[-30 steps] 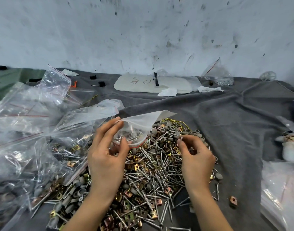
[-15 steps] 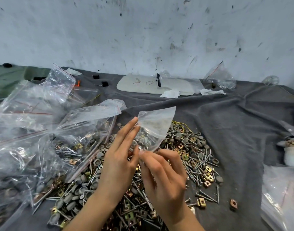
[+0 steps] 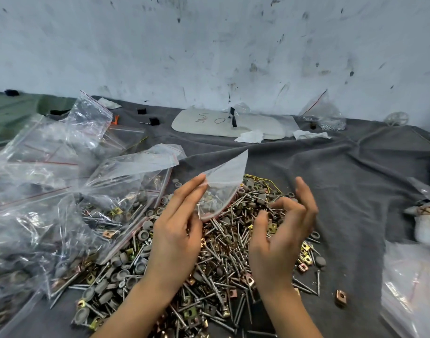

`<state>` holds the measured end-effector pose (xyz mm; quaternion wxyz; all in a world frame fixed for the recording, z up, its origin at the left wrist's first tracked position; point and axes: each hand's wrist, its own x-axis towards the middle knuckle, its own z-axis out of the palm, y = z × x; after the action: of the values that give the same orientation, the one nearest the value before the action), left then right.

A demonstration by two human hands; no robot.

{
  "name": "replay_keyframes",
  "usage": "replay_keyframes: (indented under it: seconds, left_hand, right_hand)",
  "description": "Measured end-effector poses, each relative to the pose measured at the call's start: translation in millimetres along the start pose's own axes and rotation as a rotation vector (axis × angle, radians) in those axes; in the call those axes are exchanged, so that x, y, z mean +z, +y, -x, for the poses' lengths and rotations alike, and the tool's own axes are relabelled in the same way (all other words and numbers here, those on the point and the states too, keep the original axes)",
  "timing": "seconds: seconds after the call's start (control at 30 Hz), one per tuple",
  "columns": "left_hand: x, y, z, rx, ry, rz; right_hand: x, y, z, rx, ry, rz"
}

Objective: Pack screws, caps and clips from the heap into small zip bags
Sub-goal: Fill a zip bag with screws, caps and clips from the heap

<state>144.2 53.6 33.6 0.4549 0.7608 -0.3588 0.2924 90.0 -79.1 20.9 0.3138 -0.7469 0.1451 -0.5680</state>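
Clear plastic leads this scene: your left hand (image 3: 177, 230) pinches a small zip bag (image 3: 225, 184) between thumb and outstretched fingers, held just above the far side of the heap (image 3: 233, 259). The bag's closed corner is tipped up toward the wall, and its red-lined mouth points down and toward your right hand (image 3: 279, 232). That hand hovers apart from the left, palm turned inward over the pile. Its fingers are loosely curled and nothing shows between them. The heap of screws (image 3: 216, 242), caps (image 3: 144, 236) and clips (image 3: 340, 295) spreads across the grey cloth (image 3: 343, 181) under both wrists, and filled bags (image 3: 63, 191) are piled on your left. The step in hand looks like loading this one bag. A few pieces seem to sit inside it already, though the metal behind the film makes that hard to confirm. To do it well, turn the mouth upward before you feed anything in, since at this tilt loose parts could slide back out. Keep your left thumb on one lip only so the opening stays wide. Pick from the top of the heap so you don't have to dig into the tangled screws. Drop screws in head first so the points do not snag or pierce the thin film, and keep the bag low over the pile so a dropped piece lands back in it.
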Motion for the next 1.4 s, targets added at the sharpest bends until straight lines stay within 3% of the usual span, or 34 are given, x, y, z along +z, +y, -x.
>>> replay_keyframes:
  seconds: [0.13,0.2,0.57,0.67,0.8,1.13,1.27,1.4]
  left_hand:
    - [0.4,-2.0,1.9,-0.056,-0.015,0.038]
    - [0.1,-2.4,2.7,-0.089,-0.026,0.089]
    - [-1.2,1.4,0.2,-0.018,0.009,0.014]
    - [0.1,1.3,0.1,-0.002,0.013,-0.042]
    - [-1.3,2.3,-0.5,-0.010,0.005,-0.054]
    - [-3.2,2.3,0.8,0.009,-0.020,-0.012]
    - [-0.5,1.2,0.4,0.047,-0.012,-0.044]
    - [-0.8,0.8,0.6,0.070,-0.045,-0.029]
  right_hand:
    - [-0.5,24.5,-2.9,0.271,-0.397,0.486]
    - [-0.1,31.2,-2.0,0.346,-0.543,0.572]
    - [2.2,32.6,-2.3,0.314,-0.604,0.610]
    - [1.9,32.0,-2.1,0.305,-0.557,0.586]
    - [0.6,23.3,-2.5,0.238,-0.360,0.406]
    - [0.5,-2.9,3.9,-0.240,-0.020,0.072]
    - [-0.6,-13.0,10.4,-0.388,-0.001,-0.019]
    - [4.2,-19.7,17.1,-0.418,-0.111,-0.010]
